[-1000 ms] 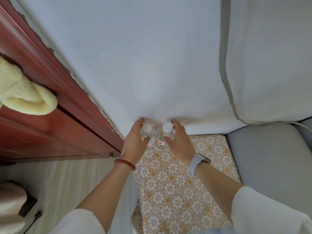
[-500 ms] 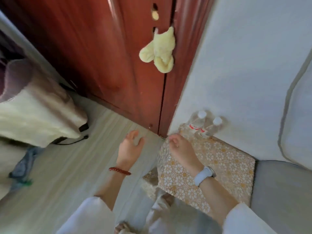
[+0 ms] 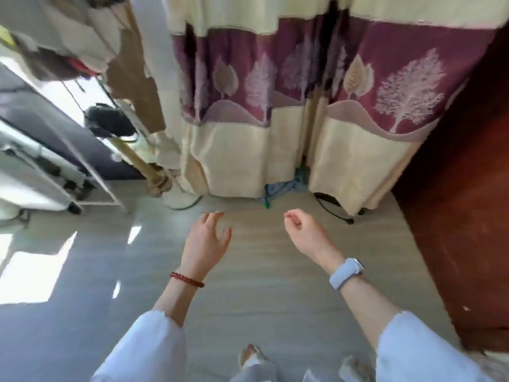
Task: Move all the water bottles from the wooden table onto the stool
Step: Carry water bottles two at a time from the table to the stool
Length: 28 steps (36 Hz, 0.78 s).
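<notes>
No water bottle, stool or wooden table shows in the head view. My left hand (image 3: 206,241), with a red bead bracelet at the wrist, hangs over the grey floor with relaxed, spread fingers and holds nothing. My right hand (image 3: 304,233), with a white watch on the wrist, is beside it, its fingers loosely curled and holding nothing. The picture is blurred by motion.
A cream and purple curtain (image 3: 275,119) with tree patterns hangs ahead, reaching the floor. A dark red wooden door (image 3: 454,216) stands at the right. A metal rack (image 3: 55,166) and a wooden pole on a white base (image 3: 154,172) stand at the left. A black cable (image 3: 330,208) lies by the curtain.
Both hands let go of the two bottles on the patterned stool and pulled back. The view swung left, away from the stool and door, toward the curtain.
</notes>
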Available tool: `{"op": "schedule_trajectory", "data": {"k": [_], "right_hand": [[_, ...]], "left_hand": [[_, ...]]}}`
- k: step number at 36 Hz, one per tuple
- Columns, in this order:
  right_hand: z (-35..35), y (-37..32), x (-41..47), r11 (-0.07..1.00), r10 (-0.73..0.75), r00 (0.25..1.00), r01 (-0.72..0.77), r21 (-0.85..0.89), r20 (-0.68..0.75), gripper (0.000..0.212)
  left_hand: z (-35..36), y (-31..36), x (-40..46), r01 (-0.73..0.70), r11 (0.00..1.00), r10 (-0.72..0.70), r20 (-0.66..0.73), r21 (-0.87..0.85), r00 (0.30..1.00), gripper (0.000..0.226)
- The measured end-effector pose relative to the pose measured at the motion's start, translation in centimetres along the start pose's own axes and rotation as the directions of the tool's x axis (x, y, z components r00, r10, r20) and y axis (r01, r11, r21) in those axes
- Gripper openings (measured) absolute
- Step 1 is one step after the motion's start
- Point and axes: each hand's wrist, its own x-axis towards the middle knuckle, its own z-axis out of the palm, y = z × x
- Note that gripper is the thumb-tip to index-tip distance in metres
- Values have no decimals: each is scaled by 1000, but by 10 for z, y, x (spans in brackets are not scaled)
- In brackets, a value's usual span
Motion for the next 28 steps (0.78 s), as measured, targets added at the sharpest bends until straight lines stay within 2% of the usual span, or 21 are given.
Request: {"op": "schedule_trajectory", "data": {"k": [3,5,12,16,21,28], "right_hand": [[89,-73,19,994,-89,981,97,-40,175,27],[146,-119,29,983,-142,946,170,-73,291,28],[318,-242,42,881,-274,731,452,-142,625,27],[410,-301,54,795,-315,590,592,-133,744,29],[525,-389,68,694,-380,423,718,-49,823,28],[670,-519,52,554,-427,191,828,88,884,28]], "left_hand": [[-64,-89,-15,175,984,-176,-110,-21,978,38],[-98,-141,-29,300,953,-301,-170,-35,938,39],[-174,-282,-78,583,794,-605,-314,-172,731,37],[-211,-353,-88,658,709,-700,-361,-253,616,38],[-284,-449,-77,728,620,-763,-443,-293,471,37],[-397,-556,-75,752,536,-781,-565,-385,267,36]]}}
